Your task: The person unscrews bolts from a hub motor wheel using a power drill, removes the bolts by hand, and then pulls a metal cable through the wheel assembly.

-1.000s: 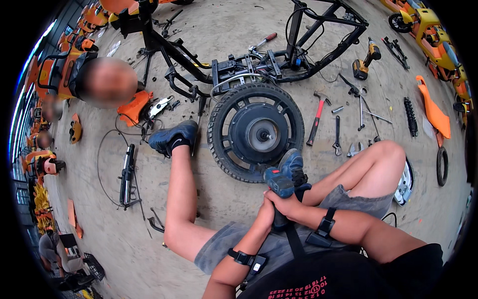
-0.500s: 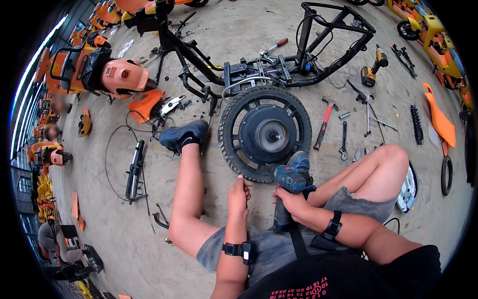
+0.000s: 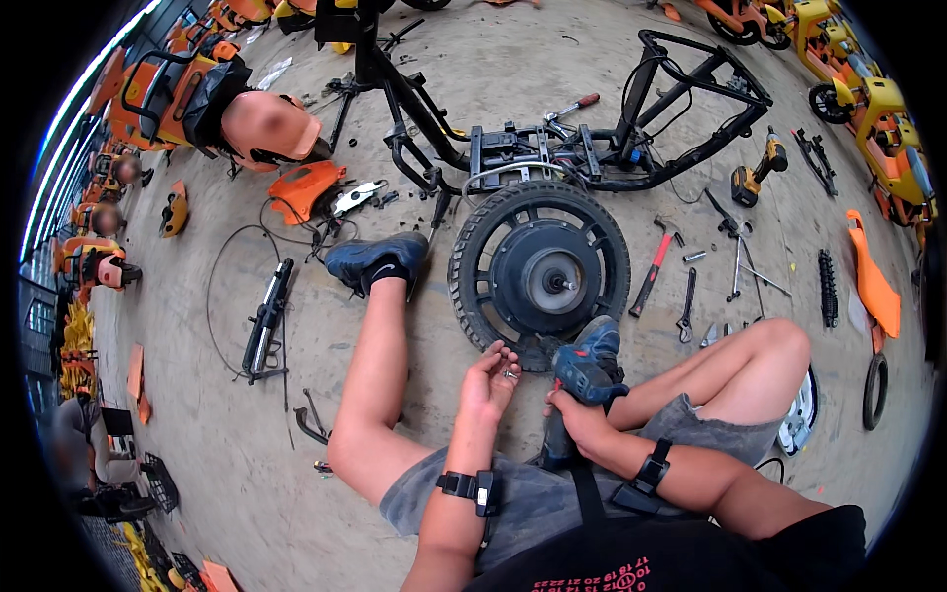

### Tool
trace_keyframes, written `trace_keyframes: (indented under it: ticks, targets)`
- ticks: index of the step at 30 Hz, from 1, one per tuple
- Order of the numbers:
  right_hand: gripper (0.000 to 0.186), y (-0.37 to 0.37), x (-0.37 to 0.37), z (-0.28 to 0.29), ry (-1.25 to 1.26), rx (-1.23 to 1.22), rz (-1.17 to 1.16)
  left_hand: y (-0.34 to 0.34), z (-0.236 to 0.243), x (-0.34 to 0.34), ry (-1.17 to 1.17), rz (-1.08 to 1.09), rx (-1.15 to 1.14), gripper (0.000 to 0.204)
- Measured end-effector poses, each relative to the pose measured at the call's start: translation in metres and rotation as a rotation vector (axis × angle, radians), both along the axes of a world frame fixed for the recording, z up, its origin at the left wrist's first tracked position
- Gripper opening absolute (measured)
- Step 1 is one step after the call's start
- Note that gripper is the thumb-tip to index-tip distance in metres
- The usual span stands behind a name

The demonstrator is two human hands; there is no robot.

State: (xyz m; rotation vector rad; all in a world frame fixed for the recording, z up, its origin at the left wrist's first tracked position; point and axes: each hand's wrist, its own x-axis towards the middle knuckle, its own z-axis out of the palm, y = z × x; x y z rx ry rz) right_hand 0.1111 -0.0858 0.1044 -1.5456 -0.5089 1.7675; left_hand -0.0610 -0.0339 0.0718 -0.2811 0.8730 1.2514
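My right hand [image 3: 580, 416] is wrapped round the grip of a blue-and-black cordless drill [image 3: 584, 375], held upright over my lap beside my right shoe. Palm up and fingers curled, my left hand [image 3: 487, 383] is by the tyre's lower edge, holding a small shiny metal piece [image 3: 511, 375] too small to name. Between my feet is a wheel [image 3: 469, 252] with a black tyre and a hub motor [image 3: 523, 266], its axle end facing me. Just behind it is a bare black scooter frame [image 3: 602, 183].
On the floor to the right are a red-handled hammer [image 3: 651, 274], an adjustable wrench [image 3: 686, 308], a yellow-and-black drill [image 3: 758, 170], a shock absorber [image 3: 828, 288] and an orange panel [image 3: 873, 281]. Left are a fork [image 3: 264, 326] and an orange scooter [image 3: 256, 123]. A person [image 3: 99, 444] crouches far left.
My left hand has turned from a pinch to palm up, and a small shiny piece now shows at its fingers. The right hand keeps the drill. The whole view has shifted slightly.
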Motion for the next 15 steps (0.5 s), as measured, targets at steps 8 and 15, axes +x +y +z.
trace_keyframes:
  ticks: [8, 15]
  targets:
    - [0.01, 0.02, 0.002, 0.013, -0.011, -0.042, 0.057, -0.004, -0.008, -0.006, -0.1, -0.012, 0.071, 0.035]
    - [0.011, 0.001, -0.003, 0.013, -0.028, -0.056, 0.029, -0.007, -0.017, -0.008, -0.059, 0.028, 0.045, 0.041]
